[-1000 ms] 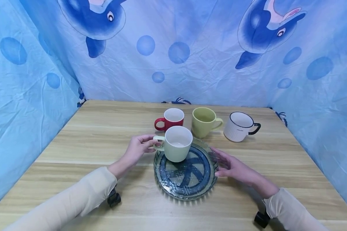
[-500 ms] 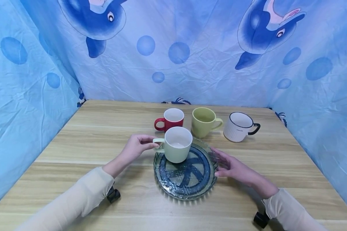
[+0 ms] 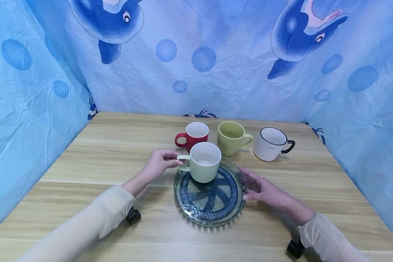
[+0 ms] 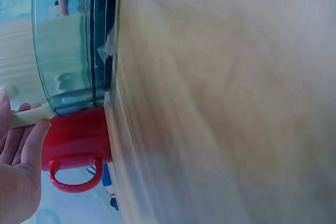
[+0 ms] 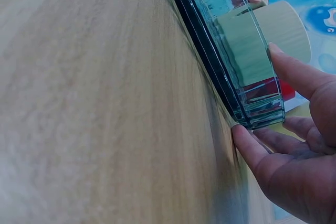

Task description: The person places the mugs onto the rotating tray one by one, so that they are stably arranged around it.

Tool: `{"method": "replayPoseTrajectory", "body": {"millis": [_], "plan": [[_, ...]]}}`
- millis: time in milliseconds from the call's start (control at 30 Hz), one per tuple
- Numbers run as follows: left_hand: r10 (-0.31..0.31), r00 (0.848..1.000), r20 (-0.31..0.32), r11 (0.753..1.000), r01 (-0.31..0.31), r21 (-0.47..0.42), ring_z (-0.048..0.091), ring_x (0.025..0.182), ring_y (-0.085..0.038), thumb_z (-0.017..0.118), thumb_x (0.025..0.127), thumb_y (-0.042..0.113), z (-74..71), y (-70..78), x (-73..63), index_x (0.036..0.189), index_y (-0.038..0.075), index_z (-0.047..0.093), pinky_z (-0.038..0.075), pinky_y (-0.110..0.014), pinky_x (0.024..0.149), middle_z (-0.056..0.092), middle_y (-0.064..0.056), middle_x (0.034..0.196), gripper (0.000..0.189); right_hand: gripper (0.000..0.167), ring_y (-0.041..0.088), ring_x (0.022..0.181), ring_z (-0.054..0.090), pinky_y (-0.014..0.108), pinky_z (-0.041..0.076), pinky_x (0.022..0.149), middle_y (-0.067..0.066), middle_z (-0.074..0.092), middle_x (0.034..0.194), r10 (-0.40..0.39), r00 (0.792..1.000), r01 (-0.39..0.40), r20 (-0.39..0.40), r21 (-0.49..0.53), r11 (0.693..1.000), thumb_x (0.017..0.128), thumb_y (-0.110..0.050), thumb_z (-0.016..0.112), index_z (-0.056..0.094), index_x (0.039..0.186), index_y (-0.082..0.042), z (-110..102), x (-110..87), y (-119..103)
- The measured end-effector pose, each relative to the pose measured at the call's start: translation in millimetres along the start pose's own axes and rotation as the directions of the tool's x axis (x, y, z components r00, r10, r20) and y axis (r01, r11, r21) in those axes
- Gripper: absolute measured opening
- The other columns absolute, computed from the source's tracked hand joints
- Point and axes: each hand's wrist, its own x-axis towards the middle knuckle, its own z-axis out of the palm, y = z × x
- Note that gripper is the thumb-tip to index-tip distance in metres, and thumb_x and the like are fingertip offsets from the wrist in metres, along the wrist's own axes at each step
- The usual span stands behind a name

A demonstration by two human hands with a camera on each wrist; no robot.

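My left hand (image 3: 161, 164) pinches the handle of a pale green mug (image 3: 204, 165) between thumb and fingers. The mug is upright, inside the rim of a clear glass dish (image 3: 213, 219) with a dark blue swirl pattern, toward its far side and close over its floor. Through the dish's glass wall, the lower part of the mug (image 4: 63, 51) shows in the left wrist view. At the dish's right side rests my right hand (image 3: 265, 189), its thumb and fingers spread loosely along the outer rim. The right wrist view has a fingertip low beside the dish (image 5: 249, 69).
Behind the dish, a red mug (image 3: 197, 139) with a white inside stands just past the pale green one. To its right are a yellow-green mug (image 3: 230, 140) and a white mug (image 3: 269, 145) with a black handle. A blue dolphin-print cloth (image 3: 196, 94) backs the wooden table (image 3: 118, 145).
My left hand and the pale green mug have shifted slightly to the right over the dish in the last half second. The right hand and the dish stay where they were.
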Motion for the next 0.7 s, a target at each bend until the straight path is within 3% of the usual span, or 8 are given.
{"method": "replayPoseTrajectory", "body": {"millis": [333,700], "plan": [[0.039,0.999,0.006,0.999,-0.039,0.024,0.065,0.079,-0.002,0.072,0.085,0.004,-0.6,-2.8,10.8,0.109,-0.006,0.069,0.059,-0.020,0.077,0.072,-0.021,0.104,0.027,0.093,0.049,0.144,0.018,0.056,0.030,0.114,0.025,0.014,0.160,-0.009,1.000,0.008,0.014,0.020,1.000,0.086,-0.014,0.071,0.011,0.156,-0.010,-1,1.6,0],[0.086,0.995,0.048,0.995,-0.088,0.047,0.067,0.083,-0.005,0.071,0.085,0.003,-0.2,-2.3,22.5,0.109,-0.006,0.069,0.060,-0.023,0.080,0.072,-0.022,0.103,0.026,0.093,0.050,0.144,0.017,0.058,0.029,0.114,0.025,0.013,0.160,0.007,1.000,-0.008,0.017,0.009,1.000,0.086,-0.015,0.071,0.010,0.156,-0.010,-2,1.2,-2]]}}
